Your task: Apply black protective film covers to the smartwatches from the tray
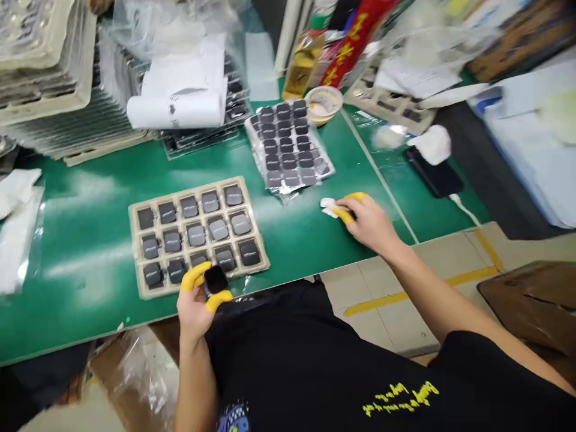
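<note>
Pinched between the yellow-capped thumb and forefinger of the left hand (197, 304) is a small glossy black square block (215, 278), held just over the near edge of the beige moulded tray (137, 211) — the fingers are closed on it from two sides, palm turned up, wrist bent back toward the body. Its forearm rises straight from the bottom of the view beside the black shirt.

Over to the right, the right hand (366, 223) lies low on the green table mat (90, 198) with its arm stretched out long from the shoulder; its yellow-capped fingers press on a small white crumpled wipe (329, 207), though whether they grip it or only rest on it cannot be made out.

That beige tray sits flat on the mat between the two hands and nearer the left one; its square pockets, in three rows of five, each seem to carry a dark grey block like the one held. Behind it and toward the right, a clear plastic sheet (288, 147) holds more of the same dark blocks in rows, lying at a slant. Just beyond that sheet stands a roll of pale tape (323, 103)
</note>
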Available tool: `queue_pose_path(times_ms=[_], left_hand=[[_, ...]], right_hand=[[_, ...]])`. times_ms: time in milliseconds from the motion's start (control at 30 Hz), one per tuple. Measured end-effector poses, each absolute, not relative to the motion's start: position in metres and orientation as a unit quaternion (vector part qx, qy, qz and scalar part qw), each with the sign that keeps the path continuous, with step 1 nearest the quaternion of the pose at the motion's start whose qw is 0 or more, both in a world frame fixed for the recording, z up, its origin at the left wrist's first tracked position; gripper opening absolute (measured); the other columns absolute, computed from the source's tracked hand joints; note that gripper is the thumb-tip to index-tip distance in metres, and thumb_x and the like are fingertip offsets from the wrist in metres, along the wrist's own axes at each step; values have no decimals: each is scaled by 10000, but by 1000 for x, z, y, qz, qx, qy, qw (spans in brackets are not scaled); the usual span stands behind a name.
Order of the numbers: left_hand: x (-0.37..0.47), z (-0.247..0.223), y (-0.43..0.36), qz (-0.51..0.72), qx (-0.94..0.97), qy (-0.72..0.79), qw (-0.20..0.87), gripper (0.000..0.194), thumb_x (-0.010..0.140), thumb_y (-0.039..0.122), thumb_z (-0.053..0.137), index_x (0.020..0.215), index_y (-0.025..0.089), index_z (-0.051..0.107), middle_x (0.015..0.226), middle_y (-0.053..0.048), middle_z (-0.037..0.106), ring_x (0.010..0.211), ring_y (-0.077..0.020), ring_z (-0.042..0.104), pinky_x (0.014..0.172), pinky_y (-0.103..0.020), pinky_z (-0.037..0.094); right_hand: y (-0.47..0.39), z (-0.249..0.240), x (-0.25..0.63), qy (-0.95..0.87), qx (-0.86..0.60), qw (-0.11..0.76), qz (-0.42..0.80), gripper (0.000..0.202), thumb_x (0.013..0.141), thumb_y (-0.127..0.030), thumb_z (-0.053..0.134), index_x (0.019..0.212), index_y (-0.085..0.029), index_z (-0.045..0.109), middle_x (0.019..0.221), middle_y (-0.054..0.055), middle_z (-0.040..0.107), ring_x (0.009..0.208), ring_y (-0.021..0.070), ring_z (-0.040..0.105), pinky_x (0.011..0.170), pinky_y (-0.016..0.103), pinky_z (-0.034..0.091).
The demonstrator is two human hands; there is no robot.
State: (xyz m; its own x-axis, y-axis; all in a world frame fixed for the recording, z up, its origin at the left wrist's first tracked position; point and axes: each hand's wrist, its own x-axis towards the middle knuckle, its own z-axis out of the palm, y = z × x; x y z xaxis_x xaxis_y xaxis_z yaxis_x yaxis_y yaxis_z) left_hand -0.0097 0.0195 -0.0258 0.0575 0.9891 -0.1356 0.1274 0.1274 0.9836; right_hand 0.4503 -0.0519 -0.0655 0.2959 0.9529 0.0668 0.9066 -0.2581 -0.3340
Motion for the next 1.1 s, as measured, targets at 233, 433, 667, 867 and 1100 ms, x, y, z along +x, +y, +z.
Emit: queue_pose_path(times_ms=[233,433,667,867,1100], left_hand=[[-6,-24,22,402,621,432,516,786,696,594,1037,1333,228,758,1157,-89,815,1011,-237,823,941,-348,683],[-6,-14,17,379,675,391,498,738,795,594,977,1383,222,729,1214,-105,830,1068,-250,833,996,-370,683],[-9,-5,8,321,700,388,507,620,919,539,879,1412,198,718,1273,-131,835,1124,-269,835,1021,-365,675],[-4,-15,8,381,624,385,563,746,818,674,928,1345,188,718,1244,-145,832,1171,-303,828,1036,-396,672],[-8,-11,12,313,632,379,599,761,744,636,991,1322,205,749,1120,-94,840,1049,-295,840,954,-397,695]], right_hand=[[-43,5,380,-722,-675,152,3,285,1048,-293,566,1224,-243,784,971,137,754,788,284,663,643,402,435],[-8,85,272,-910,-391,139,3,384,1095,-108,438,939,-238,764,858,83,705,743,224,575,648,387,405],[7,57,228,-916,-303,252,73,364,1137,-141,457,1019,-235,788,733,45,613,745,207,550,615,366,342],[9,43,231,-881,-392,255,72,309,1116,-157,502,1079,-247,795,864,69,697,803,219,579,656,374,375],[23,45,231,-918,-276,273,86,294,1124,-158,489,1107,-253,767,808,41,697,774,207,593,617,354,374]])
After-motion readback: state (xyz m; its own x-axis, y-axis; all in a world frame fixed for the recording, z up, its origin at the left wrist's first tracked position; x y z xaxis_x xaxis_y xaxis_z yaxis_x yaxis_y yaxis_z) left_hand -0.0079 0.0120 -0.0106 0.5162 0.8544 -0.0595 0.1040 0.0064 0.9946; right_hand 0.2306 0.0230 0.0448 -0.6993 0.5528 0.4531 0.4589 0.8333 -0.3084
